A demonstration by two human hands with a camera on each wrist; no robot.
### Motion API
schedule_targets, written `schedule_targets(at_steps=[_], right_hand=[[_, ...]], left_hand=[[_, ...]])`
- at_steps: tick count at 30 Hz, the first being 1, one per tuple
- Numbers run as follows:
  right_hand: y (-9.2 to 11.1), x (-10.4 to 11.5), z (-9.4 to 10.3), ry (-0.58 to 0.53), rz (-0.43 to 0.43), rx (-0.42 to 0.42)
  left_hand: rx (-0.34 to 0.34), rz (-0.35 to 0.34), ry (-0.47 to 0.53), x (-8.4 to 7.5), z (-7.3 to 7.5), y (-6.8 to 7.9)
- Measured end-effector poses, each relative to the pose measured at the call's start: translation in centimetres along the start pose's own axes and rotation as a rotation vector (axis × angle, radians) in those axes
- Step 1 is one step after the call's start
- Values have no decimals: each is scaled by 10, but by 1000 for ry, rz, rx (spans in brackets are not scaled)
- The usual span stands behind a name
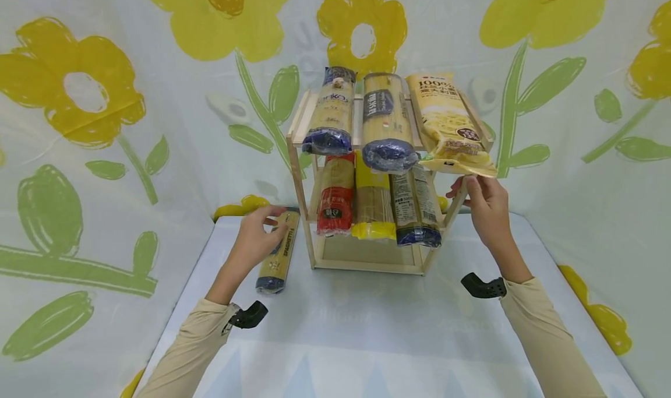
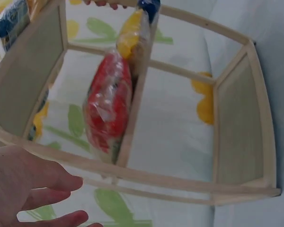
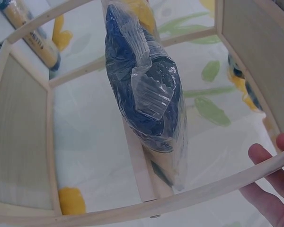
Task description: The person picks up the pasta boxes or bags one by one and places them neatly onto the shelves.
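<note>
A two-tier wooden rack [image 1: 367, 265] stands on the table, bearing several bags of pasta. My right hand [image 1: 488, 208] holds its front right post, just under the overhanging yellow pasta bag [image 1: 445, 118]; in the right wrist view the fingertips [image 3: 261, 153] lie around the wooden bar. My left hand [image 1: 257, 238] is left of the rack with loosely bent fingers and nothing in them. In the head view it partly covers a spaghetti pack [image 1: 280, 261] lying on the table; whether they touch cannot be told. The left wrist view shows the fingers [image 2: 52, 177] beside a wooden post.
On the top tier are also a blue-ended pasta pack [image 1: 330, 115] and a pack with a dark label [image 1: 388, 121]. The lower tier holds a red pack [image 1: 336, 203], a yellow pack [image 1: 373, 197] and a blue-ended pack [image 1: 416, 205]. Flowered cloth [image 1: 183, 171] surrounds the table [image 1: 356, 328].
</note>
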State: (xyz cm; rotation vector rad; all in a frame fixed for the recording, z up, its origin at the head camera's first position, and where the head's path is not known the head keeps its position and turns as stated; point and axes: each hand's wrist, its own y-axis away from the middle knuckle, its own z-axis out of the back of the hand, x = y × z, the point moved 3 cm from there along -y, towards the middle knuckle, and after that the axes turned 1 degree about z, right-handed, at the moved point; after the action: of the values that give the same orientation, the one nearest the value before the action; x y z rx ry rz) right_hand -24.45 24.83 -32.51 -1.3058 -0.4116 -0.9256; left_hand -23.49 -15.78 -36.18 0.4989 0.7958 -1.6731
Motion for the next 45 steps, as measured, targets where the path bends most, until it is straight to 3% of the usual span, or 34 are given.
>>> schedule_targets(at_steps=[15,21,39,45], right_hand=[[1,4,0,-14,26,0],[-1,0,0,7,9,0],[0,8,-3,40,-13,12],[1,9,-3,34,3,6]], left_hand=[[87,159,-76,65,-26,-7],[110,183,-91,89,-39,-10],[227,417,-139,140,-77,-20],[289,496,-239,154,-92,-17]])
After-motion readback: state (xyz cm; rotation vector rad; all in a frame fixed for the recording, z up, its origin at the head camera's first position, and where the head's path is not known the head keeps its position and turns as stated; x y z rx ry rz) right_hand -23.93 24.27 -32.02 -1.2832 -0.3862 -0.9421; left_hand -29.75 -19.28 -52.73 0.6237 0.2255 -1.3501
